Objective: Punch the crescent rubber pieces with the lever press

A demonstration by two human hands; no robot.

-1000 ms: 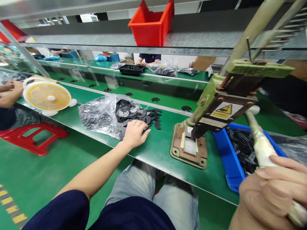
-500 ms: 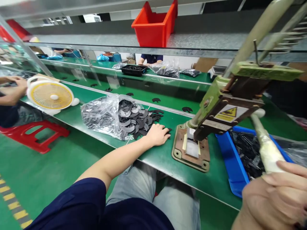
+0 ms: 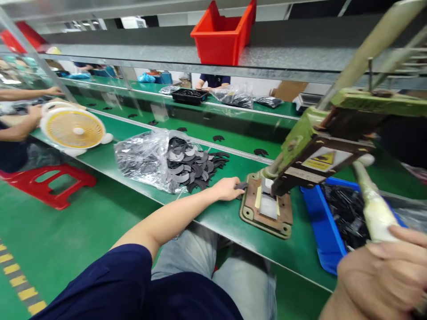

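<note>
A dark curved plastic piece (image 3: 240, 186) is pinched in my left hand (image 3: 228, 189), just off the left edge of the hand press (image 3: 302, 155). My right hand (image 3: 383, 275) is wrapped around the press's lever handle (image 3: 376, 209), its grip covered in pale wrapping. On the press base (image 3: 248, 212) lies a small metal plate (image 3: 268, 206) under the ram. Left of my left hand, many similar curved pieces (image 3: 191, 166) spill from a clear plastic bag (image 3: 142, 160) onto the green bench.
Right of the press stands a blue bin (image 3: 322, 235) of black parts. A white and yellow fan (image 3: 75, 129) lies farther left, near a co-worker's arms (image 3: 23, 124). Behind runs a green belt (image 3: 200, 131) with spaced dark pieces. Overhead, a shelf carries a red bin (image 3: 218, 44).
My left hand has moved right, from beside the pile toward the press base, with a curved piece now showing in its fingers. My right hand stays on the lever. The co-worker's arm has reached forward.
</note>
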